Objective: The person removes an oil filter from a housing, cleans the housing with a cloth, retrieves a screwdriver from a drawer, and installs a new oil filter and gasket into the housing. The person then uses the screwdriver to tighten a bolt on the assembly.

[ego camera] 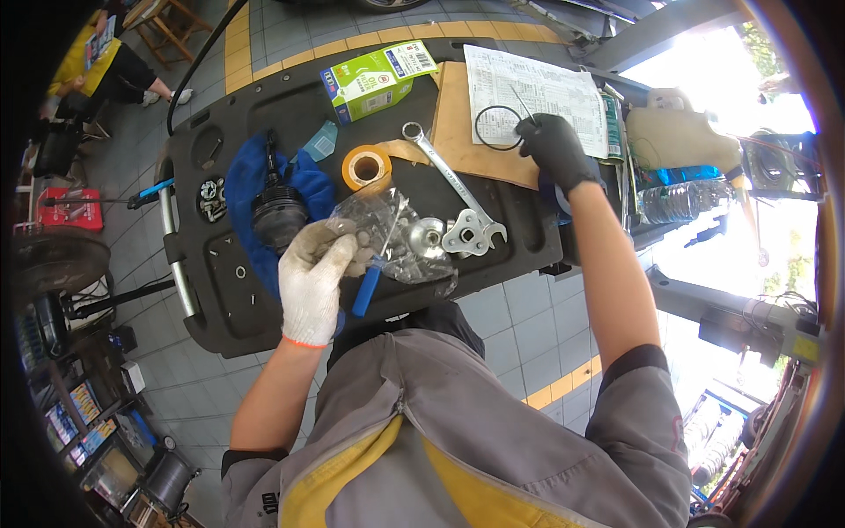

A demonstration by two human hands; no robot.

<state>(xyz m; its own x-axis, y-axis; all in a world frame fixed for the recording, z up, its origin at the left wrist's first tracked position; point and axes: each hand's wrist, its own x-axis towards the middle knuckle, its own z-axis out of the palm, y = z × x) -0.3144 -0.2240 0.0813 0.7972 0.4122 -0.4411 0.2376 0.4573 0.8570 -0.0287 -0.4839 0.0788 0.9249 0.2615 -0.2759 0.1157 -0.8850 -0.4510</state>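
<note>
My right hand (556,148), in a black glove, grips a black rubber O-ring (477,125) and a thin metal pick over a printed sheet (541,86). My left hand (313,274) wears a white knit glove with an orange cuff. Its thumb and fingers come together beside a clear plastic bag (422,267); whether they pinch anything is unclear. A blue-handled screwdriver (368,290) lies close to that hand. Just beyond it, a black oil filter housing cap (280,214) rests on a blue cloth (241,191). A three-jaw filter wrench (467,234) sits beside a combination wrench (452,178).
The black cart top (416,178) also bears a green oil filter box (373,82), a masking tape roll (366,166), brown cardboard (449,132) and small hardware (212,198). A beige jug (680,135) stands right. At far left is another person (99,59).
</note>
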